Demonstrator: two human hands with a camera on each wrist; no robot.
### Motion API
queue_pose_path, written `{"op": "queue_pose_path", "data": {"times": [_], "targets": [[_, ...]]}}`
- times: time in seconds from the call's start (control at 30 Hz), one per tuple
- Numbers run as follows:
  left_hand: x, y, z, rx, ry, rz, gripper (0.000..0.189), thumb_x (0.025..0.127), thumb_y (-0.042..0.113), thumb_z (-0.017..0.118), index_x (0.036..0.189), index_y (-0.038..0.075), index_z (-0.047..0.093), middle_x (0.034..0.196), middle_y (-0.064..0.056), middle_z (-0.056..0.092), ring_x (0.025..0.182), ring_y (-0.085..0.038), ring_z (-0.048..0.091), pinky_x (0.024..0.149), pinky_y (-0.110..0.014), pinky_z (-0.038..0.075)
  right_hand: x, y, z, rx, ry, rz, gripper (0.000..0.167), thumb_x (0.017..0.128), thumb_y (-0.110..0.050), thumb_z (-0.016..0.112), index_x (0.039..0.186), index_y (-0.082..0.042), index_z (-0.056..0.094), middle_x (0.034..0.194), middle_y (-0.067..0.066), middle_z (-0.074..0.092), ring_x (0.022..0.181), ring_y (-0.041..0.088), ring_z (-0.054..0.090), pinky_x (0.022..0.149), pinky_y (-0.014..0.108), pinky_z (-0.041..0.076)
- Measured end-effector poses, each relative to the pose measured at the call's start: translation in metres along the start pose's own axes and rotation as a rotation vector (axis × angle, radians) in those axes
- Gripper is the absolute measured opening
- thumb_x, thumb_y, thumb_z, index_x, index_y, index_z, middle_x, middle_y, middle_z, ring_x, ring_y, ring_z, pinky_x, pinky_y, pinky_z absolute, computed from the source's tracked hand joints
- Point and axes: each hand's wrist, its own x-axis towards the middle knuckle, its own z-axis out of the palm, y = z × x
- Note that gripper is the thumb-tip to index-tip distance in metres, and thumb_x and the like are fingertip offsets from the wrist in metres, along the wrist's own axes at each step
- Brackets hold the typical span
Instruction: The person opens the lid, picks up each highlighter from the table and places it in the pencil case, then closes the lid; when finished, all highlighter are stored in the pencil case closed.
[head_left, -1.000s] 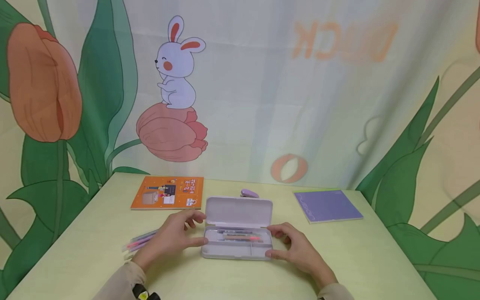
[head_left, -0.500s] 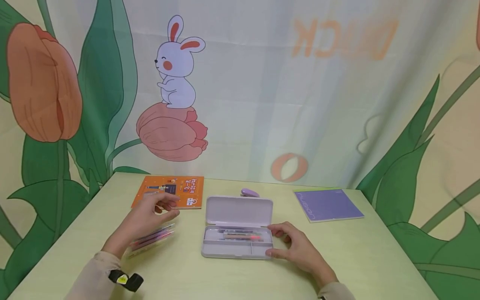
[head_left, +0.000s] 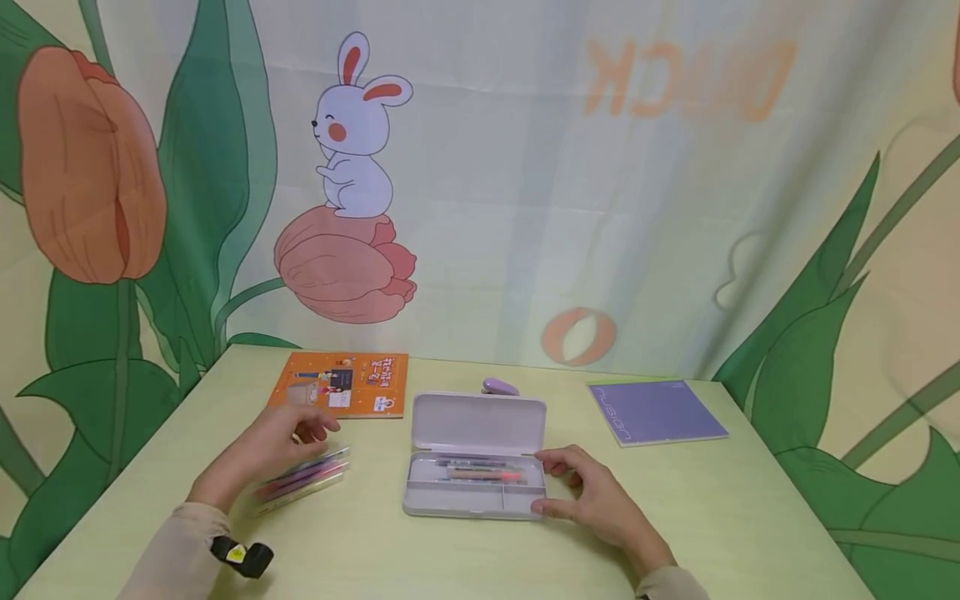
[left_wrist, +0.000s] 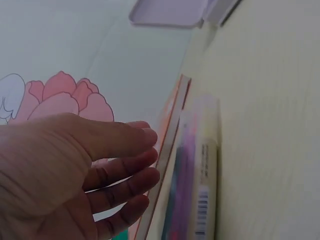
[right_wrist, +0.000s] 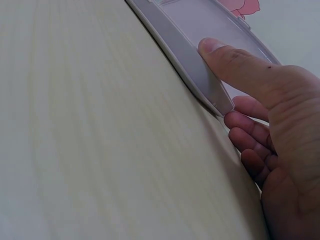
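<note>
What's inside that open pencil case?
Several pens lie in the back compartment of the pencil case; any beneath them are hidden. The right hand covers a little of its right edge.

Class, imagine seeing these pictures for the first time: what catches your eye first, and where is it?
Probably the white rabbit printed on the backdrop, left of centre above the table. Next comes the open pencil case near the middle, pens inside, the right hand at its right end. The orange book, beyond the left hand, also stands out.

I am noting a yellow table (head_left: 420, 558); an open pencil case (head_left: 453, 500), pens (head_left: 318, 477), orange book (head_left: 337, 385) and green-edged purple notebook (head_left: 660, 412) are lying thereon.
</note>
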Motion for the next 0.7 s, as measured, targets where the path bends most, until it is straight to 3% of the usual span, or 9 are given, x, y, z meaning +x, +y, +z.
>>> {"op": "queue_pose_path", "data": {"times": [0.2, 0.4, 0.7], "targets": [[-0.0027, -0.0061, 0.001, 0.059, -0.047, -0.065, 0.02, 0.098, 0.008, 0.084, 0.118, 0.006, 0.083, 0.095, 0.001, 0.071, 0.088, -0.019, 0.06, 0.077, -0.029, 0.054, -0.0002, 0.001, 0.0003, -0.002, 0.004, -0.012, 0.067, 0.083, -0.032, 0.101, 0.142, -0.018, 0.072, 0.123, -0.002, 0.07, 0.117, 0.024, 0.061, 0.101, 0.03, 0.048], [-0.0024, -0.0069, 0.001, 0.041, -0.08, -0.13, 0.017, 0.097, 0.004, 0.083, 0.114, 0.008, 0.085, 0.099, 0.001, 0.076, 0.09, -0.02, 0.063, 0.087, -0.039, 0.06, -0.0006, 0.0012, 0.0003, 0.0, 0.006, -0.018, 0.068, 0.083, -0.032, 0.101, 0.142, -0.018, 0.072, 0.124, -0.001, 0.07, 0.118, 0.025, 0.062, 0.101, 0.03, 0.048], [-0.0014, -0.0064, 0.0031, 0.089, -0.063, -0.122, 0.021, 0.097, 0.001, 0.078, 0.116, 0.009, 0.082, 0.096, -0.002, 0.068, 0.091, -0.021, 0.06, 0.084, -0.039, 0.056, -0.0008, 0.0007, 0.0, -0.005, 0.003, -0.024, 0.068, 0.083, -0.032, 0.101, 0.143, -0.018, 0.072, 0.124, -0.002, 0.07, 0.118, 0.026, 0.062, 0.101, 0.03, 0.048]]}}
